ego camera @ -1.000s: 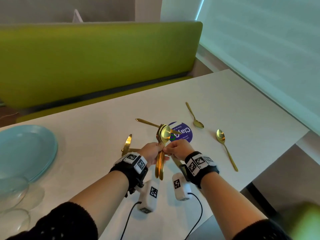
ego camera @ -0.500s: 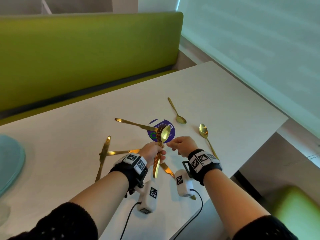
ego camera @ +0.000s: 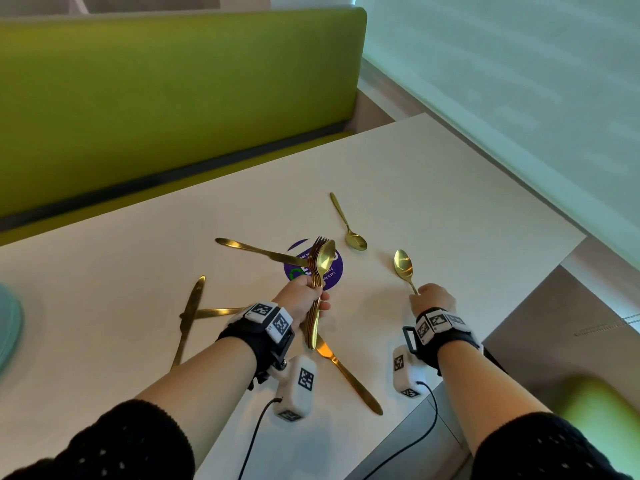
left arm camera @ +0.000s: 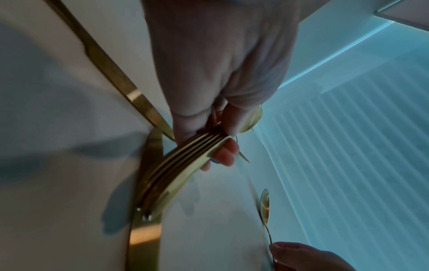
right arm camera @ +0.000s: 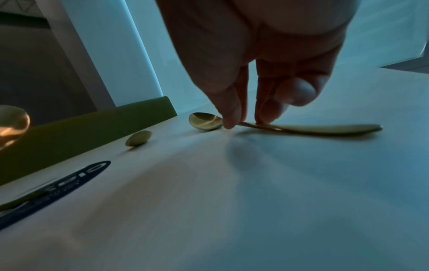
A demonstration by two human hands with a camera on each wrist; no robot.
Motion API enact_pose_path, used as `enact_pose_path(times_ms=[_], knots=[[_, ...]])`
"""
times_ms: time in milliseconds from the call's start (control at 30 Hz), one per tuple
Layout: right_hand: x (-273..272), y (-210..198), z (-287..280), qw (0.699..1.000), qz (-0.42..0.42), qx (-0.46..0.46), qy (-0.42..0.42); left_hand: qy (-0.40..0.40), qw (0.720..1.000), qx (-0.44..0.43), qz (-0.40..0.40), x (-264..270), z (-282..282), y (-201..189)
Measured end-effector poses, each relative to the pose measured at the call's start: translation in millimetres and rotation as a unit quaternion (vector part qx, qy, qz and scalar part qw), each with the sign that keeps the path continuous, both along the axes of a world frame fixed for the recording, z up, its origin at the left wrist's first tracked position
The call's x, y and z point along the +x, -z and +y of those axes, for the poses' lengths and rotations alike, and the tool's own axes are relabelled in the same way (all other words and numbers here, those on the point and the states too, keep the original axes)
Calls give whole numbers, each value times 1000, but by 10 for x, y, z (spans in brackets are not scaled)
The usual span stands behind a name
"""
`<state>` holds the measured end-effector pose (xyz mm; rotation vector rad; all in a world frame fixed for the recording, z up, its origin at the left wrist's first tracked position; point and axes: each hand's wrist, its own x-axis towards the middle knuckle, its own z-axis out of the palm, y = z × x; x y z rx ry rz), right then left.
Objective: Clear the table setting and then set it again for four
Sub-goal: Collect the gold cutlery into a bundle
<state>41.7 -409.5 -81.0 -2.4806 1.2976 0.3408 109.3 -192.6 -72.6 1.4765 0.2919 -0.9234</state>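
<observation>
My left hand (ego camera: 306,299) grips a bundle of gold forks topped by a spoon (ego camera: 320,268), held upright over the white table (ego camera: 450,202). In the left wrist view the fingers (left arm camera: 226,152) wrap the stacked handles (left arm camera: 176,165). To the right, my right hand (ego camera: 431,299) pinches the thin handle of a gold spoon (ego camera: 402,266) whose bowl rests on the table. The right wrist view shows the thumb and fingertips (right arm camera: 230,121) closed on that spoon (right arm camera: 204,121) just behind its bowl. A smaller gold spoon (ego camera: 348,223) lies farther back.
Gold knives lie loose on the table: one (ego camera: 256,251) across a round purple sticker (ego camera: 334,271), one (ego camera: 188,317) at the left, one (ego camera: 349,374) near the front edge. A teal plate (ego camera: 8,327) shows at the far left. A green bench (ego camera: 173,98) runs behind.
My right hand let go of the bundle and moved right to the lone spoon's handle, pinching it. The left hand kept the bundle upright. The view swung right.
</observation>
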Motion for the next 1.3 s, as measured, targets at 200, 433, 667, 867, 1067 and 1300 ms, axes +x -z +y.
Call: enact_pose_path(times_ms=[200, 433, 667, 867, 1067, 1300], knots=[[49, 113, -40, 1000, 23, 15, 7, -10, 1000, 8, -2, 70, -47, 41], [302, -29, 161, 978, -127, 159, 53, -21, 1000, 14, 6, 174, -108, 59], [471, -187, 711, 880, -174, 438, 66, -23, 1000, 7, 4, 245, -128, 40], [505, -106, 955, 876, -131, 462, 34, -22, 1000, 9, 15, 305, -61, 78], [618, -15, 1047, 918, -135, 368, -63, -30, 999, -14, 37, 321, 13, 88], [753, 12, 1053, 918, -127, 343, -154, -29, 999, 2, 26, 413, 47, 92]])
